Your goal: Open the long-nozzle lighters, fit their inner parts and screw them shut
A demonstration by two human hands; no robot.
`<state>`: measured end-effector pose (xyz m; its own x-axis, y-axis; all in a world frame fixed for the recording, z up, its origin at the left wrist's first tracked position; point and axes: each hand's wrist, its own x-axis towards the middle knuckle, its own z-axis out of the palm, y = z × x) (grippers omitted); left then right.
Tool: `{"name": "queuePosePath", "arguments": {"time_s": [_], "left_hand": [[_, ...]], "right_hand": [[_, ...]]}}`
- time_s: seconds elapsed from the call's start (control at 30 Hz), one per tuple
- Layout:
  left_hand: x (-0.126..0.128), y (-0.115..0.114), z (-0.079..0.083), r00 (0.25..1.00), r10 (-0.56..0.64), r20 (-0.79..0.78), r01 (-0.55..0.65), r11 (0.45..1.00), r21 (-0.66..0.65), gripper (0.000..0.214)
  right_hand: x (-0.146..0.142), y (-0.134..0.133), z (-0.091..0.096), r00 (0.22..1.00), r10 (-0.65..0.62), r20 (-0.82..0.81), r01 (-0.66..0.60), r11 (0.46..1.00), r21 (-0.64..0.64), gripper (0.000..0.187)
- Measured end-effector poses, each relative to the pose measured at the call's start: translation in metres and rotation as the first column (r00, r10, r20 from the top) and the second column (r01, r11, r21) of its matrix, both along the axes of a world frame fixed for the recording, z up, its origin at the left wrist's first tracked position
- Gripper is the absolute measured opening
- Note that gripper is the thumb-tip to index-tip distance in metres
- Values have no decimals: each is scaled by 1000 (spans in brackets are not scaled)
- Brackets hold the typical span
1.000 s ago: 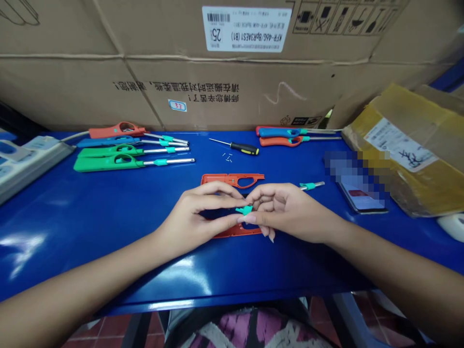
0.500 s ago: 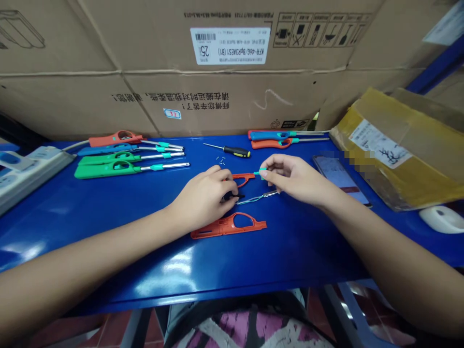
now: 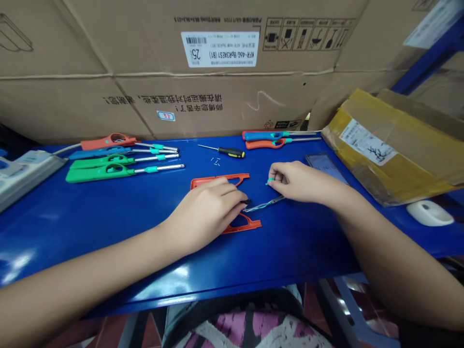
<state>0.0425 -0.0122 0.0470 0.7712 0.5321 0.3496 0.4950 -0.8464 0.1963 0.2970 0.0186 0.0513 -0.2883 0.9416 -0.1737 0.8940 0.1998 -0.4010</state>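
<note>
My left hand [image 3: 208, 215] is closed, pinching a small black part [image 3: 246, 201] between thumb and fingertips. Thin twisted wires [image 3: 260, 206] run from this part to a slim metal piece [image 3: 277, 199] lying beneath my right hand [image 3: 299, 181]. That right hand is closed too, with a small teal plastic piece [image 3: 269, 181] at its fingertips. Behind my left hand lies one orange lighter shell half [image 3: 201, 182], partly covered by the fingers. A second orange shell half [image 3: 252, 225] pokes out in front, its left portion hidden under the hand.
Several assembled lighters [image 3: 101, 172] lie at the left beside a white power strip [image 3: 27, 169]. A screwdriver [image 3: 231, 152] and tiny screws [image 3: 216, 161] sit at the back, near more lighters [image 3: 264, 144]. On the right are a phone [image 3: 324, 164], a taped carton [image 3: 391, 179] and a white mouse [image 3: 429, 213].
My right hand has moved the teal piece away from the far orange shell half, rightward and nearer me. My left hand, with the black part, has come down over the nearer shell half.
</note>
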Motion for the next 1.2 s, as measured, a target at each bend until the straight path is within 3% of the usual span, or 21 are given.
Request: {"name": "queuePosePath", "arguments": {"time_s": [0.23,0.37,0.47,0.57,0.67,1.0,1.13,1.2], "left_hand": [[-13,-20,-11,992,-10,129,27,991,-132,17],[-22,-26,-17,976,-5,216,30,993,-112,17],[-26,-28,-19,962,4,272,22,995,-93,17],[-29,-27,-19,948,-17,317,48,995,-90,16],[-30,-25,-20,934,-46,354,92,989,-112,15],[-35,-21,-25,903,-82,422,132,987,-91,19],[-35,-24,-25,902,-100,419,143,987,-73,19],[-35,-26,-24,902,-76,426,130,987,-98,18]], "right_hand": [[-6,-15,13,992,116,59,-110,989,-98,11],[-22,-23,14,973,111,-204,-143,978,-151,11],[-31,-25,12,903,129,-409,-264,919,-293,17],[-33,-26,11,872,181,-454,-367,857,-363,15],[-33,-25,13,876,180,-448,-366,854,-371,13],[-39,-23,5,816,-3,-578,-366,770,-522,20],[-43,-26,0,795,-180,-579,-321,686,-654,23],[-44,-27,0,782,-216,-584,-319,668,-673,26]]}}
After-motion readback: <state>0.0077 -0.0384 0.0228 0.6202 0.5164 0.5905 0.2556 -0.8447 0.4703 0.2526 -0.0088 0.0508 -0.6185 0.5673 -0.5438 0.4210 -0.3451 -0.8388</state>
